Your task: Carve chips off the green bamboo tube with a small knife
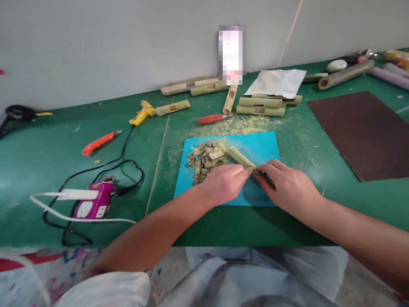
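Both hands grip one bamboo tube (240, 157), which lies slantwise over a blue sheet (255, 143). My left hand (225, 183) is closed at the tube's middle, thumb and fingers pressed together there. Farther down the near end, my right hand (287, 183) has its fingers wrapped around the tube. Whether either hand also holds something small cannot be made out. Left of the tube, a heap of bamboo chips (207, 160) rests on the sheet, close to my left hand. Pale sawdust is scattered behind the sheet.
Behind the sheet lie a red-handled knife (211, 119) and several notched bamboo tubes (260, 110). To the left are an orange utility knife (99, 143), a yellow glue gun (142, 113) and a purple power strip (94, 200) with loose cords. A dark brown board (364, 132) lies at right.
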Motion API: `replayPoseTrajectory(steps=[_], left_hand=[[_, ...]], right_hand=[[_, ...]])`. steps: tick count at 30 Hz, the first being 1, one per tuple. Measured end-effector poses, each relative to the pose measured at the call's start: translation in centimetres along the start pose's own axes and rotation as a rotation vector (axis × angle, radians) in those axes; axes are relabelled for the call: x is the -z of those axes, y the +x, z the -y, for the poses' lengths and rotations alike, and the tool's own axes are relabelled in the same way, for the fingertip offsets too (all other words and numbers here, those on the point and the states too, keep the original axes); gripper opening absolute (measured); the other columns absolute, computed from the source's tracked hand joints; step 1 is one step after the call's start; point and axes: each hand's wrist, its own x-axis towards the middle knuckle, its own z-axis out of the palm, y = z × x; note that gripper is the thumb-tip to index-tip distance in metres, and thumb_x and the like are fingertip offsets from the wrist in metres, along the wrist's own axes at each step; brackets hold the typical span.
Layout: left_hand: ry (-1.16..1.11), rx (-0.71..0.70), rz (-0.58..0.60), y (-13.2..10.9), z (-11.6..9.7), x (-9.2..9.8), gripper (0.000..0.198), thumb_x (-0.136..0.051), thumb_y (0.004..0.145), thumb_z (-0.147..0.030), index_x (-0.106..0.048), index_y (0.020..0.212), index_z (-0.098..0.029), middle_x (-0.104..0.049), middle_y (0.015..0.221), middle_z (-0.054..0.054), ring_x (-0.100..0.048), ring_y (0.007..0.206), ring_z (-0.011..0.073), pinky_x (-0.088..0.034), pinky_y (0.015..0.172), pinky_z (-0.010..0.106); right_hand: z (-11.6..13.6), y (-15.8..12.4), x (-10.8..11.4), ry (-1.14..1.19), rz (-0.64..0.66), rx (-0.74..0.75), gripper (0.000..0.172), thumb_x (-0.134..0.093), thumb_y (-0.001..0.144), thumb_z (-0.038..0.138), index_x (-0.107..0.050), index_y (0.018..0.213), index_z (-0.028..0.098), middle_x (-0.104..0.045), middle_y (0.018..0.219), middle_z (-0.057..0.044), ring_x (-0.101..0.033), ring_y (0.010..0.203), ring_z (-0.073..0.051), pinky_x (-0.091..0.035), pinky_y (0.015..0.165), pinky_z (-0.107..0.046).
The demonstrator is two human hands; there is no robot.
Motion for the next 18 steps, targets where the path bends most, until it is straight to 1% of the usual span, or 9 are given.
replayPoseTrajectory(steps=[1, 4, 6, 8, 11, 13, 15, 16, 18], left_hand=[[0.01, 0.016, -0.005, 0.0, 0.1, 0.0, 0.032, -0.039, 0.104, -0.02, -0.068, 0.115, -0.011, -0.064, 0.073, 0.005, -0.063, 0.067, 0.015, -0.047, 0.06, 0.024], [0.067, 0.173, -0.034, -0.1, 1.4, -0.1, 0.033, -0.041, 0.105, -0.024, -0.07, 0.112, -0.013, -0.066, 0.075, 0.006, -0.063, 0.068, 0.0148, -0.048, 0.062, 0.024], [0.087, 0.237, -0.044, -0.1, 2.0, -0.2, 0.035, -0.04, 0.105, -0.026, -0.071, 0.11, -0.012, -0.066, 0.075, 0.007, -0.063, 0.069, 0.0154, -0.049, 0.062, 0.025], [0.065, 0.199, -0.03, 0.0, 1.9, -0.2, 0.035, -0.04, 0.105, -0.025, -0.07, 0.11, -0.01, -0.065, 0.075, 0.007, -0.063, 0.069, 0.0161, -0.049, 0.063, 0.026], [0.03, 0.071, -0.005, 0.1, 1.5, -0.2, 0.032, -0.04, 0.105, -0.023, -0.07, 0.112, -0.012, -0.066, 0.076, 0.006, -0.064, 0.07, 0.0152, -0.048, 0.062, 0.024], [0.057, 0.085, -0.016, 0.2, 1.5, -0.2, 0.033, -0.04, 0.105, -0.023, -0.07, 0.111, -0.014, -0.066, 0.075, 0.005, -0.063, 0.069, 0.0142, -0.047, 0.061, 0.023], [0.099, 0.158, -0.036, 0.3, 1.6, -0.2, 0.035, -0.038, 0.105, -0.025, -0.071, 0.108, -0.013, -0.066, 0.074, 0.006, -0.062, 0.066, 0.0141, -0.047, 0.059, 0.023], [0.104, 0.17, -0.036, 0.3, 1.6, -0.1, 0.036, -0.037, 0.105, -0.025, -0.071, 0.108, -0.011, -0.065, 0.074, 0.006, -0.061, 0.066, 0.0144, -0.047, 0.058, 0.024], [0.075, 0.12, -0.012, 0.3, 1.3, 0.0, 0.037, -0.035, 0.105, -0.022, -0.069, 0.112, -0.009, -0.065, 0.073, 0.006, -0.061, 0.065, 0.0151, -0.047, 0.059, 0.025]], right_hand=[[0.0, 0.0, 0.1, -0.004, 0.001, -0.005, 0.034, -0.041, 0.1, 0.031, -0.071, 0.098, 0.015, -0.069, 0.092, -0.009, -0.059, 0.066, -0.016, -0.031, 0.053, -0.031], [0.0, 0.1, 0.2, -0.04, -0.007, -0.023, 0.036, -0.04, 0.1, 0.029, -0.073, 0.097, 0.016, -0.07, 0.09, -0.008, -0.06, 0.066, -0.016, -0.031, 0.054, -0.031], [0.0, 0.1, 0.3, -0.067, -0.013, -0.024, 0.036, -0.04, 0.1, 0.029, -0.073, 0.095, 0.017, -0.07, 0.089, -0.007, -0.06, 0.067, -0.016, -0.031, 0.054, -0.032], [0.0, 0.1, 0.3, -0.082, -0.013, -0.017, 0.035, -0.042, 0.099, 0.03, -0.074, 0.094, 0.017, -0.07, 0.088, -0.007, -0.06, 0.067, -0.016, -0.031, 0.055, -0.032], [0.0, 0.1, 0.3, -0.087, -0.003, -0.013, 0.03, -0.048, 0.097, 0.032, -0.073, 0.093, 0.017, -0.07, 0.088, -0.007, -0.061, 0.068, -0.017, -0.031, 0.054, -0.032], [-0.1, 0.1, 0.2, -0.084, 0.003, -0.022, 0.027, -0.052, 0.095, 0.034, -0.073, 0.093, 0.017, -0.07, 0.089, -0.007, -0.062, 0.07, -0.018, -0.032, 0.054, -0.031], [-0.1, 0.1, 0.1, -0.078, 0.0, -0.037, 0.025, -0.053, 0.094, 0.033, -0.073, 0.092, 0.018, -0.07, 0.092, -0.007, -0.062, 0.071, -0.018, -0.033, 0.055, -0.031], [-0.2, 0.1, 0.1, -0.074, 0.002, -0.037, 0.024, -0.054, 0.094, 0.033, -0.072, 0.093, 0.018, -0.07, 0.092, -0.007, -0.062, 0.071, -0.017, -0.033, 0.055, -0.031], [-0.2, 0.1, 0.0, -0.071, 0.009, -0.029, 0.024, -0.054, 0.093, 0.032, -0.072, 0.092, 0.017, -0.07, 0.091, -0.006, -0.062, 0.069, -0.017, -0.033, 0.054, -0.031]])
